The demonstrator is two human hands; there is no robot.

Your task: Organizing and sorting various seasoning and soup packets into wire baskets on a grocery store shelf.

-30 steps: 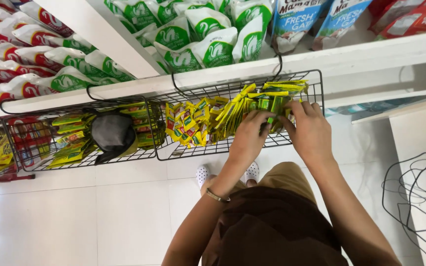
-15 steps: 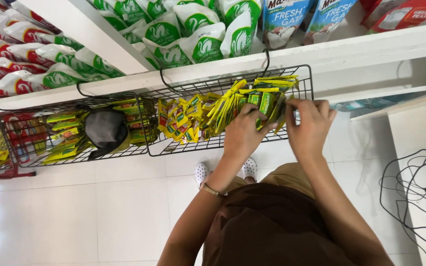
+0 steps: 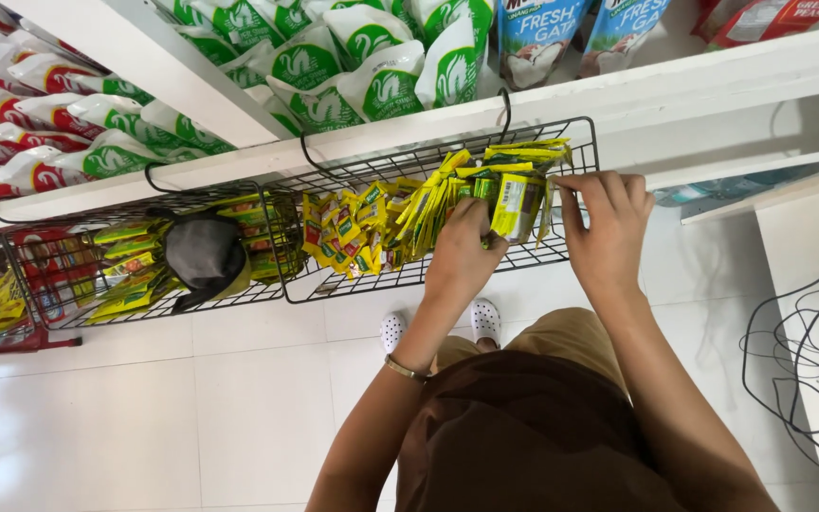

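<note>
Both hands work inside a black wire basket (image 3: 580, 142) that hangs by hooks from the front edge of a white shelf (image 3: 713, 81). The left hand (image 3: 464, 261) is closed on a bundle of yellow-and-green sachets (image 3: 514, 199), thumb and fingers pinching its near edge. The right hand (image 3: 607, 223) sits just to the right, fingers half curled against the right end of the row of sachets and the basket's wire side; whether it actually grips a packet I cannot tell.

To the left in the same basket, a loose row of small yellow-and-red packets (image 3: 343, 232) leans over. Further left, a second basket (image 3: 135, 256) holds more yellow strips and a dark cap (image 3: 203, 251). Green-and-white pouches (image 3: 353, 76) fill the shelf above.

To do this step well, it seems best to keep the bundle squared and upright, with the right hand acting as a stop so the sachets stay packed against the basket's end. Pressing them gently together and facing them one way should keep them from slipping through the wire gaps or toppling onto the neighbouring row.
</note>
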